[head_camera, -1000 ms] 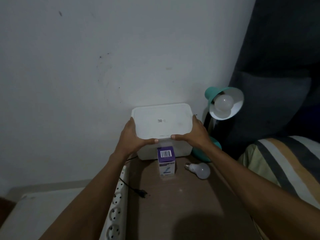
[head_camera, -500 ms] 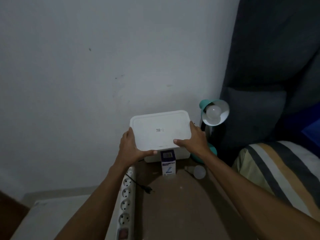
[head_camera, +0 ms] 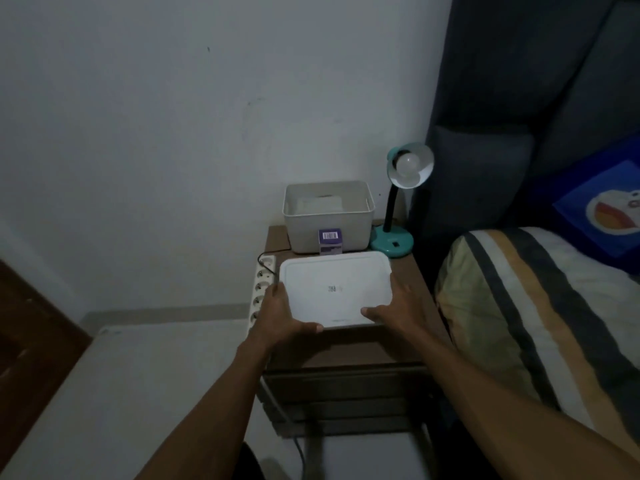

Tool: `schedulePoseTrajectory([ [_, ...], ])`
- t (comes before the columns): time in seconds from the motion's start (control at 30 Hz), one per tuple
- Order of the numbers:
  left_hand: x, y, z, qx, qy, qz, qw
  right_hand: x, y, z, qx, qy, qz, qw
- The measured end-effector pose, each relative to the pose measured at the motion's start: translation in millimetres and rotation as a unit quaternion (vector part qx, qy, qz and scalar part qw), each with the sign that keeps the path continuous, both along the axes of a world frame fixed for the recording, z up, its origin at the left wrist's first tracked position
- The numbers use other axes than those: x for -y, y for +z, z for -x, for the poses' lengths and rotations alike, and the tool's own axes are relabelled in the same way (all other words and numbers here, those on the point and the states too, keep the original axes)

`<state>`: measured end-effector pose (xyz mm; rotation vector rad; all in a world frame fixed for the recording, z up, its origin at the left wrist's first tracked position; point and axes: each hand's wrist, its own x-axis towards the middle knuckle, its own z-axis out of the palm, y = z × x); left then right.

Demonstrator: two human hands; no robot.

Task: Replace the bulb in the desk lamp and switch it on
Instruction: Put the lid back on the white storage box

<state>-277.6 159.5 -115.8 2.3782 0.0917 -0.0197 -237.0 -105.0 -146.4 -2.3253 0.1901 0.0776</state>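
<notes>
Head view looks down on a small brown bedside table point(head_camera: 408, 271) set against a pale wall. Both hands hold a flat white lid point(head_camera: 334, 287) above the table's front half. The left hand point(head_camera: 280, 313) grips the lid's left edge, thumb curled over the near rim and fingers tucked under. The right hand point(head_camera: 394, 308) grips the right near corner the same way, thumb lying on top.

Behind the lid stands an open white storage box point(head_camera: 329, 223), something pale lying inside it that the dim light leaves unclear. A small purple carton point(head_camera: 330, 240) with a barcode sits against the box's front wall, partly hidden by the lid's far edge.

To the right of the box stands the teal desk lamp point(head_camera: 393, 237), its round base on the table's back right corner, the black neck rising and the shade tipped toward the camera. A white bulb point(head_camera: 408, 163) sits in the shade, unlit.

A white power strip point(head_camera: 261, 289) with 4 visible sockets lies along the table's left edge, a black cable running to it. A striped pillow point(head_camera: 540, 306) and a blue cushion point(head_camera: 602, 209) lie to the right.
</notes>
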Motion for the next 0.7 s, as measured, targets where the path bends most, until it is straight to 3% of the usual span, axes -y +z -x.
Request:
schedulePoseTrajectory([
  [0.2, 10, -28, 32, -0.120, 0.024, -0.015, 0.992, -3, -31, 39, -0.078, -0.006, 0.045, 0.996],
  [0.7, 21, -53, 10, -0.204, 0.031, -0.119, 0.971, -8, -20, 39, -0.154, 0.019, 0.173, 0.973],
])
